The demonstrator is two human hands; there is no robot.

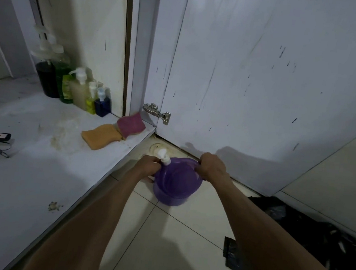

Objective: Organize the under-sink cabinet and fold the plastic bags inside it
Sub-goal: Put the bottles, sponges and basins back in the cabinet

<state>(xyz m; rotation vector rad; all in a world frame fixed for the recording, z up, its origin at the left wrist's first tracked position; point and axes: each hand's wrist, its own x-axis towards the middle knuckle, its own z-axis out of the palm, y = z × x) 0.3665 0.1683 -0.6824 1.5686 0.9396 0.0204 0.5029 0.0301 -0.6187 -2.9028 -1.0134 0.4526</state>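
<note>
On floor tiles point(182, 236), just outside cabinet shelf point(22, 171): purple jug point(176, 184). Top handle gripped by right hand point(211, 164); white pump point(163, 155) held by left hand point(149, 165). Likely heavy, hard, slippery; best lifted by handle. Fill not seen. In back corner, pump bottles point(77, 86) kept, coloured liquid inside. Nearby, black plastic bags point(317, 237) lying on tiles.

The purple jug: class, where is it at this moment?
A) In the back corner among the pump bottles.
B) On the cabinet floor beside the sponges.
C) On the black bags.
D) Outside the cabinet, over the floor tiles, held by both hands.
D: the purple jug is over the floor tiles outside the cabinet, the left hand gripping by its white pump, the right hand gripping its top.
</note>
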